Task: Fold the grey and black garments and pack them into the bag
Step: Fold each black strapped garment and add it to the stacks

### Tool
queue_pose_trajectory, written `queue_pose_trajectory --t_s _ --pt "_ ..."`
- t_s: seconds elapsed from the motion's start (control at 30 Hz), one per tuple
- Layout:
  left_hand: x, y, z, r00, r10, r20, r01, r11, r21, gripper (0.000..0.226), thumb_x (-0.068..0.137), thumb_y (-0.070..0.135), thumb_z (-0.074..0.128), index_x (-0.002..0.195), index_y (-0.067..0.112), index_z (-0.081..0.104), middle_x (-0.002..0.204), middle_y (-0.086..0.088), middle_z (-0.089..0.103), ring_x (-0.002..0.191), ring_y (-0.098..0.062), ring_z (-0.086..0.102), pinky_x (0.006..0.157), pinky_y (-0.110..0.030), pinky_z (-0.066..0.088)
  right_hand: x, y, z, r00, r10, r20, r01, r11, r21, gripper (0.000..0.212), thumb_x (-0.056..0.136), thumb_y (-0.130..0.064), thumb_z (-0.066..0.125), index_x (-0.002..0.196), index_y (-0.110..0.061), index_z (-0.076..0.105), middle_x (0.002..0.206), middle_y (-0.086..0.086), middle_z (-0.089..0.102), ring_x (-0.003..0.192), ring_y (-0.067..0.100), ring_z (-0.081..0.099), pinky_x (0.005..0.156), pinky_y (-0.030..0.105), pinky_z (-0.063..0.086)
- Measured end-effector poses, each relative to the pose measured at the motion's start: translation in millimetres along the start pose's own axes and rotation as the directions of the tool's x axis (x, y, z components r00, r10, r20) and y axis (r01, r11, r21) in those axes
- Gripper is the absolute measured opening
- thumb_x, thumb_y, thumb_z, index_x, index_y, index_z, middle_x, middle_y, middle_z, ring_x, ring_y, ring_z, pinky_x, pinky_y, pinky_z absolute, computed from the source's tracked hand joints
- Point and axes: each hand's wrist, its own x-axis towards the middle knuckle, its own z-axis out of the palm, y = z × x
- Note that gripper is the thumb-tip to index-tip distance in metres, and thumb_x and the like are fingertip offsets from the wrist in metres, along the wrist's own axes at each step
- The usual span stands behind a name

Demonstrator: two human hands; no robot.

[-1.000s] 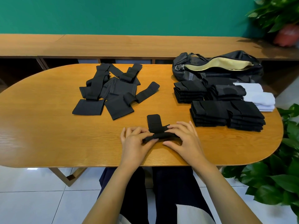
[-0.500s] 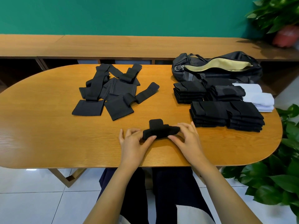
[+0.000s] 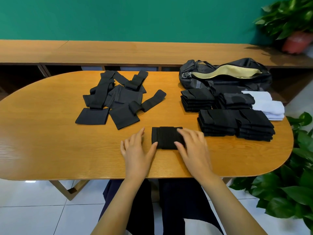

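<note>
While the folded garment [image 3: 166, 137] lies flat near the desk [image 3: 42, 141] front edge, long axis left-right, both hands are open: left hand [image 3: 136, 150] touching its left end, right hand [image 3: 193, 146] resting on its right end. Bare wood to the left.

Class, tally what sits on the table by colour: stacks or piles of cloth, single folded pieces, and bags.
Black folded stacks: 4
White folded stack: 1
Black unfolded pile: 1
Black folded piece under the hands: 1
Dark bag: 1
Total: 8
</note>
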Motion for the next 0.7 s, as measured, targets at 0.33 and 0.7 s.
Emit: queue_pose_trajectory --t_s 0.33,0.7 --pt "-1.6 -0.9 -1.9 0.998 -0.049 -0.039 0.044 0.992 -0.118 0.042 0.096 0.037 0.052 0.137 0.024 0.047 0.129 0.009 0.052 0.126 -0.012 0.04 0.113 -0.052 0.027 16.7 -9.7 7.7 0.987 -0.004 0.162 0.046 0.965 -0.259 0.062 0.097 -0.052 0.02 0.122 -0.019 0.066 0.128 0.0 0.064 0.117 0.019 0.057 0.103 0.039 0.041" --pt "-1.8 -2.0 -1.1 0.998 -0.051 -0.024 0.048 0.993 -0.109 0.039 0.097 0.035 0.051 0.135 0.025 0.049 0.126 0.012 0.052 0.124 -0.01 0.039 0.114 -0.05 0.025 15.2 6.4 6.2 0.986 0.095 0.14 -0.044 0.943 -0.331 0.071 0.098 -0.06 0.021 0.132 -0.01 0.059 0.136 0.01 0.058 0.126 0.03 0.053 0.106 0.042 0.04"
